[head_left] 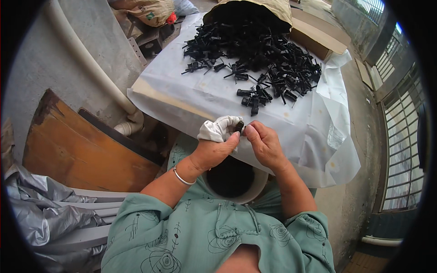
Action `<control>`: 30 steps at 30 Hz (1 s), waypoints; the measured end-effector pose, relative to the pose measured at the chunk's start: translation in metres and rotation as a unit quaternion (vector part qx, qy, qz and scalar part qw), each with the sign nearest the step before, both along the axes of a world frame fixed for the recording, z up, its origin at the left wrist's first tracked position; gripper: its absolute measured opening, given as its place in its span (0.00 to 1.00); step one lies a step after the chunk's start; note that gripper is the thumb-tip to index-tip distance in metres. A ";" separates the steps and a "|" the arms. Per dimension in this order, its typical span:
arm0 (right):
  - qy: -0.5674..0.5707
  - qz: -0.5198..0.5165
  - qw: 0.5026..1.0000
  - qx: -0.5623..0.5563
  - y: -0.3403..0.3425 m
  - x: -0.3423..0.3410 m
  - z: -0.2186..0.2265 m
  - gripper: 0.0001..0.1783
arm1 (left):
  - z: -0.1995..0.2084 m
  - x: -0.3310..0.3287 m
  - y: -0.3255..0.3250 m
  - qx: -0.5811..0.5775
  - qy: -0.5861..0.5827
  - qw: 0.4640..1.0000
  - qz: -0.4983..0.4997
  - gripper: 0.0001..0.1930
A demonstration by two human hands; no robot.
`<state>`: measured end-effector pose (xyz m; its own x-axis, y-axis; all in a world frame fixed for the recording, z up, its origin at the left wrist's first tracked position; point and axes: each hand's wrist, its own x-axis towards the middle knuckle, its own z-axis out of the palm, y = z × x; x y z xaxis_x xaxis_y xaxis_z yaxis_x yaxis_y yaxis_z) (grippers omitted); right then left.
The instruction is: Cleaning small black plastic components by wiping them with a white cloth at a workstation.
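Observation:
My left hand [214, 152] is closed, with a white cloth [214, 130] around its fingers and the thumb bare. Between thumb and cloth it grips a small black plastic part [239, 126]. My right hand [265, 145] meets it from the right, thumb and forefinger pinched together at the part's edge; what sits between those fingertips is too small to make out. Below both hands stands a pale bucket [263, 184] with a dark inside. Beyond them, a few black plastic parts [254, 98] lie apart from a large heap of similar parts [259, 50] with thin prongs.
A table under white plastic sheeting [200, 93] bears the heap, which spills from a brown paper sack [273, 10]. Behind it on the right is a cardboard box [318, 32]. To my left are a rusty curved panel [86, 145], a pipe [86, 54] and silver sheeting [45, 214].

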<state>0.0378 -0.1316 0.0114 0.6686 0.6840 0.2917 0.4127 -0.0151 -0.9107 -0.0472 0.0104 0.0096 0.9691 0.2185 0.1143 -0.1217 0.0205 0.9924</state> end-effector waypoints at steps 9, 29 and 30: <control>0.061 -0.039 0.997 0.028 0.014 0.006 -0.028 0.17 | -0.009 0.018 -0.005 0.312 -0.091 0.942 0.088 0.14; -0.134 0.012 0.991 -0.008 -0.003 0.026 -0.016 0.06 | -0.003 0.021 0.012 -0.178 0.036 0.983 -0.017 0.16; -0.169 0.012 0.985 0.027 -0.001 0.027 -0.017 0.07 | -0.004 0.021 0.013 -0.081 0.050 0.995 -0.038 0.17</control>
<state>0.0649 -0.1327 -0.0052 0.5111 0.6752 0.5318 0.6927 0.0427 -0.7199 -0.0266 0.0229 0.0054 0.9884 0.1510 -0.0134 -0.0152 0.1871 0.9822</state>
